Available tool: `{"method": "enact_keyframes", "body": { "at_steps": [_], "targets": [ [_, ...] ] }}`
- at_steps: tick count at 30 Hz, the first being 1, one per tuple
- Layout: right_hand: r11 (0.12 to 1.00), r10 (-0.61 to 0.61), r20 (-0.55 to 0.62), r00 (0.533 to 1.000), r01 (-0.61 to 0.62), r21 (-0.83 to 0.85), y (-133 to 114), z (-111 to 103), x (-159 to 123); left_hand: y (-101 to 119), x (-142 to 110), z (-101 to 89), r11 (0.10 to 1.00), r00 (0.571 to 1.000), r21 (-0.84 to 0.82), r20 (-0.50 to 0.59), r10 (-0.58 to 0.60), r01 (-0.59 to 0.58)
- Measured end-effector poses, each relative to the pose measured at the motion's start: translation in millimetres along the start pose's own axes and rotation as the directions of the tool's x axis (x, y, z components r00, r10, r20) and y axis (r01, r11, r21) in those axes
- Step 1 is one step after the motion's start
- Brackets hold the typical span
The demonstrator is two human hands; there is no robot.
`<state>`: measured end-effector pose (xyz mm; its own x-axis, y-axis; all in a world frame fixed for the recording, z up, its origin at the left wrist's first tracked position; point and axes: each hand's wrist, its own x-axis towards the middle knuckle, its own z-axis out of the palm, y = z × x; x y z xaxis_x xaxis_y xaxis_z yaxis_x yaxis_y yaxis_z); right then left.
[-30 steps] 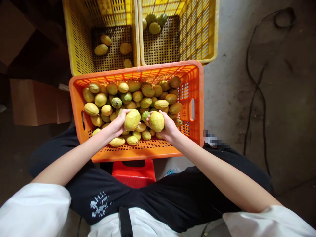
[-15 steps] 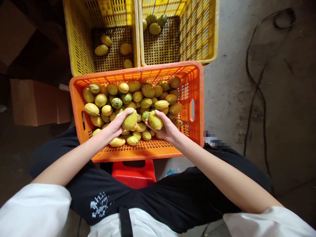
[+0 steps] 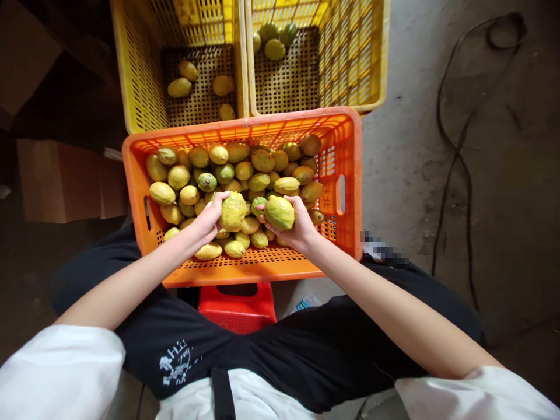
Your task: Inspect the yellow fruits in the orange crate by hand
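A bumpy yellow lemon (image 3: 233, 211) sits in my left hand (image 3: 212, 220), the thumb lying along its upper edge. My right hand (image 3: 302, 228) is closed around a second lemon (image 3: 280, 212), greener at its lower side. Both hands are above the orange crate (image 3: 245, 275), which holds many yellow and yellow-green lemons. One lemon with dark blotches (image 3: 207, 182) lies in the pile left of centre. A small green, rough-skinned fruit (image 3: 258, 206) shows between my hands; the right fingertips are close to it, and whether they touch it I cannot tell.
Two yellow crates stand against the far side: the left crate (image 3: 126, 87) and the right crate (image 3: 380, 70) hold several lemons each. A red stool (image 3: 238, 318) is between my legs. Cardboard boxes (image 3: 65, 181) stand at left. A black cable (image 3: 457, 154) lies on the floor at right.
Both lemons have been turned in my hands and show other sides. My right hand has shifted slightly right, widening the gap between them. The crates and their contents look the same.
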<state>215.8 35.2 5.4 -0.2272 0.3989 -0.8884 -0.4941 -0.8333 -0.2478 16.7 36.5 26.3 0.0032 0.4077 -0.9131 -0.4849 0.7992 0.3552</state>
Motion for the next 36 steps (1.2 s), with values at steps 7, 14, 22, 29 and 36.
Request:
{"method": "enact_keyframes", "body": {
  "at_steps": [7,14,22,29,36],
  "targets": [
    [0.997,0.024,-0.001,1.000,-0.024,0.077,-1,3,0,4,0,0.0,0.996,0.998,-0.064,0.018,-0.061,0.062],
    [0.998,0.057,0.050,0.997,-0.057,-0.001,-1,-3,1,4,2,-5.1,0.988,0.990,-0.092,0.087,-0.114,0.122],
    [0.995,0.060,0.041,0.997,-0.057,-0.088,2,0,-2,6,0,-8.1,0.996,0.981,0.000,0.169,-0.090,0.091],
    [0.986,0.013,0.170,0.985,0.015,-0.166,-3,2,-10,5,-1,-8.2,1.000,0.987,0.025,0.162,-0.014,0.010],
    [0.996,-0.031,0.061,0.998,0.036,-0.087,1,3,-4,5,3,-12.2,0.999,0.987,-0.014,0.157,0.042,-0.040]
  ]
}}
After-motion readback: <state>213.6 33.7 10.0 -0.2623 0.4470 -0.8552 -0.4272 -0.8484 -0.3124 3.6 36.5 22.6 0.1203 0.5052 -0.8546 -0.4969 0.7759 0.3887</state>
